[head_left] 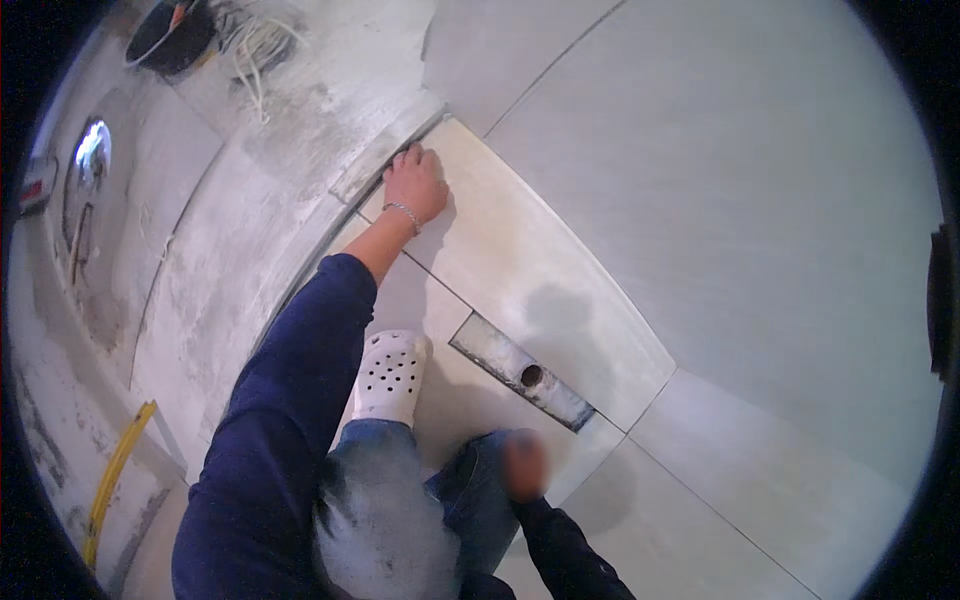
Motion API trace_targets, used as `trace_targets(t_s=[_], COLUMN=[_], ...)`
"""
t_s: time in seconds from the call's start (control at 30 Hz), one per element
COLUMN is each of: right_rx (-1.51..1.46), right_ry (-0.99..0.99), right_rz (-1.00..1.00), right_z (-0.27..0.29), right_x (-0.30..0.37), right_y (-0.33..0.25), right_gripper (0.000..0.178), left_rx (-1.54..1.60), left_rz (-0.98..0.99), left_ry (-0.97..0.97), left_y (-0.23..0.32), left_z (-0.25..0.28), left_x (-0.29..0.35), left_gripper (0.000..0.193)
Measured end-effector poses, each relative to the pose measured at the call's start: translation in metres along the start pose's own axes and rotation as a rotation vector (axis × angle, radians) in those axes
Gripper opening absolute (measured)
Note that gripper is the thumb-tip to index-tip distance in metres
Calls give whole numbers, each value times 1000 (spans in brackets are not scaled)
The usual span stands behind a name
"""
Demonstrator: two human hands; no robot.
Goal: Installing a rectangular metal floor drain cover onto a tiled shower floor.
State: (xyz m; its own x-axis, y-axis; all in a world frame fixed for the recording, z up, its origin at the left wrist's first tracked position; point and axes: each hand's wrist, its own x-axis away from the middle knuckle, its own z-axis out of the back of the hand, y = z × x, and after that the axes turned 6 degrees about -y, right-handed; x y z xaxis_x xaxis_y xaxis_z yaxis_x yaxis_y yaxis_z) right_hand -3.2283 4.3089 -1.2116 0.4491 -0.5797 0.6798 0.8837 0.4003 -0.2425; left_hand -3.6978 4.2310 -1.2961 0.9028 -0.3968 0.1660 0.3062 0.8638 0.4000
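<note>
Left hand (415, 185) at the floor tile's edge, right hand (525, 466) by the knee

The left hand reaches to the left edge of a long beige floor tile (500, 235), near its far corner, with the fingers bent over toward a narrow dark gap beside a pale sill (362, 180). The fingertips are partly hidden, so whether they grip anything cannot be told. A bracelet (403, 214) circles that wrist, below which runs a navy sleeve (290, 400). The right hand is blurred, at or just beside the jeans (390, 510) at the right knee; how far open it is, or whether it holds anything, cannot be told.

The tile's far edge runs along a wall (720, 180) of large grey tiles. Its near edge borders a rectangular recess (487, 348) with a round hole (531, 376). A white clog (391, 372) stands between the left sleeve and the recess. Beyond the sill, well apart from the hands, are a black bucket (172, 45) and a coiled pale cable (258, 48).
</note>
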Motion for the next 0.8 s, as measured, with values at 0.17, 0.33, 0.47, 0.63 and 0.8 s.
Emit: trace_targets(t_s=[0.17,0.33,0.47,0.63,0.8], right_rx=[8,-25,-37,-46,-102], right_ry=[1,-30,-14,-15,-30], right_rz=[-20,-61,-11,-12,-41], right_z=[5,9,6,4,11], right_x=[-3,-3,-4,-3,0], right_y=[-3,-3,3,5,4], right_gripper=[57,59,58,55,56], left_rx=[-4,-22,-42,139,341], left_rz=[117,166,134,-236,-453], left_ry=[-9,18,34,133,-102], left_y=[12,20,24,49,92], left_z=[0,-1,-4,-44,-50], left_x=[-10,-15,-8,44,137], left_gripper=[50,52,54,58,57])
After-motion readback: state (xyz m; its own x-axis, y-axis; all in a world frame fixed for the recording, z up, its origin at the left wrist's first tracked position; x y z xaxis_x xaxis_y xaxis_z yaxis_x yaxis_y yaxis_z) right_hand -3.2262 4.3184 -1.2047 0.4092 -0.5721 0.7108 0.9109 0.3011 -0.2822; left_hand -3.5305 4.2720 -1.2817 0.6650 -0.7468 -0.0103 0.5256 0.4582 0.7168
